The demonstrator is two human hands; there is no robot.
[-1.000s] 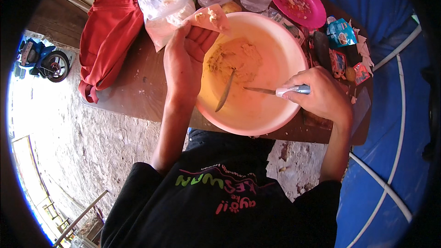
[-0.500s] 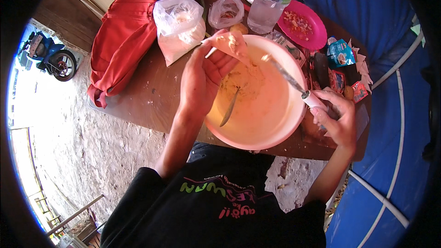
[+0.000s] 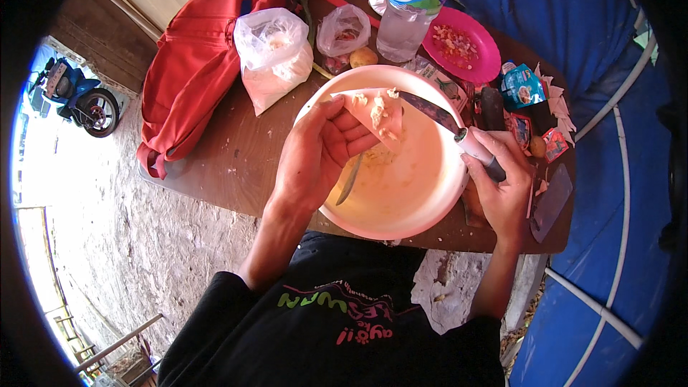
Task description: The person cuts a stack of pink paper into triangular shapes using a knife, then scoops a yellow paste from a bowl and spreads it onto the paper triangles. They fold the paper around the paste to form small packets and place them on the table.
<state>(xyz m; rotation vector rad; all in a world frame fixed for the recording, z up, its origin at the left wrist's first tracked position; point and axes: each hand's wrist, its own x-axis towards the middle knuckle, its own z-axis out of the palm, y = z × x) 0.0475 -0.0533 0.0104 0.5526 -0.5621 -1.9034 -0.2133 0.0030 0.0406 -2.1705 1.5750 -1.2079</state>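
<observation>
My left hand (image 3: 326,143) is turned palm up over the bowl, its thumb pinching the edge of a thin pinkish triangular piece (image 3: 367,113). Pale, lumpy, dough-like bits cling to that piece. In my right hand (image 3: 502,175) is a knife (image 3: 433,111), gripped by its white handle; smears mark the blade, and its tip is at the pinkish piece. Whether tip and piece touch, I cannot tell. Below both hands stands a wide, pale bowl (image 3: 430,186) with yellowish mixture (image 3: 380,161) inside. A spoon (image 3: 348,183) leans in it, partly hidden by my left hand.
Behind the bowl are a bag of white powder (image 3: 276,75), a smaller plastic bag (image 3: 342,32), a potato (image 3: 363,57) and a large water bottle (image 3: 416,18). A pink plate (image 3: 487,46) holds chopped pieces. Packets (image 3: 523,86) lie right; a red bag (image 3: 208,64) lies left.
The knife has swung left, its tip coming up to the pinkish piece. My left hand has lowered slightly, and the piece's bit-covered face shows more. The view has shifted a little.
</observation>
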